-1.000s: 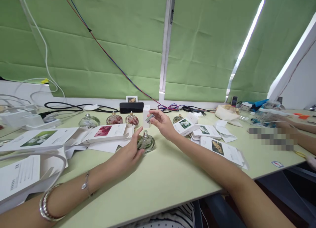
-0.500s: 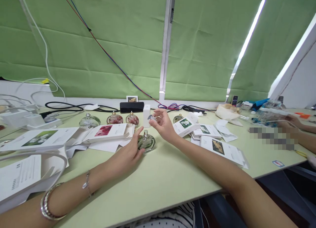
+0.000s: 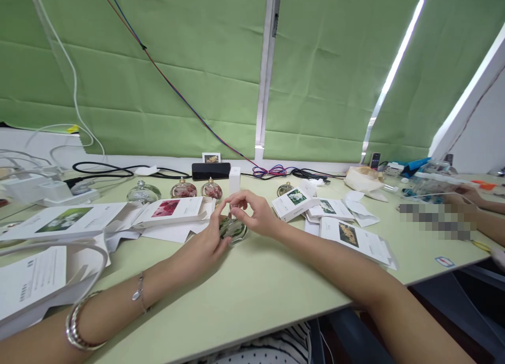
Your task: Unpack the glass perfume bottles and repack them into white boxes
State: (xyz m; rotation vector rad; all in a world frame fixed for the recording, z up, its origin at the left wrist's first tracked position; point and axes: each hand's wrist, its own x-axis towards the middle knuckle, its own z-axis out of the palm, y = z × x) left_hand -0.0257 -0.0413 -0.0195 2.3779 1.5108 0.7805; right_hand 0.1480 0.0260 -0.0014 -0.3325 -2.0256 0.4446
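Note:
A round, flattened glass perfume bottle (image 3: 233, 230) with green inside stands upright on the table in front of me. My left hand (image 3: 209, 233) wraps round its left side, thumb near the table. Over the bottle's top, my right hand (image 3: 252, 212) pinches a small clear and silver cap (image 3: 233, 209), down at the neck. My fingers partly hide the cap, so I cannot tell whether it is fully seated. Just behind stands a narrow white box (image 3: 234, 179).
Several perfume bottles (image 3: 183, 189) line the back, by a black phone (image 3: 211, 170). Opened flower-picture cartons lie left (image 3: 169, 210) and right (image 3: 351, 236). Black cables (image 3: 307, 173) run along the wall. Another person's hands (image 3: 461, 195) work at the far right.
My right hand has come down and slightly left, carrying the cap from above onto the bottle's neck. My left hand keeps its hold, and the bottle stays in place.

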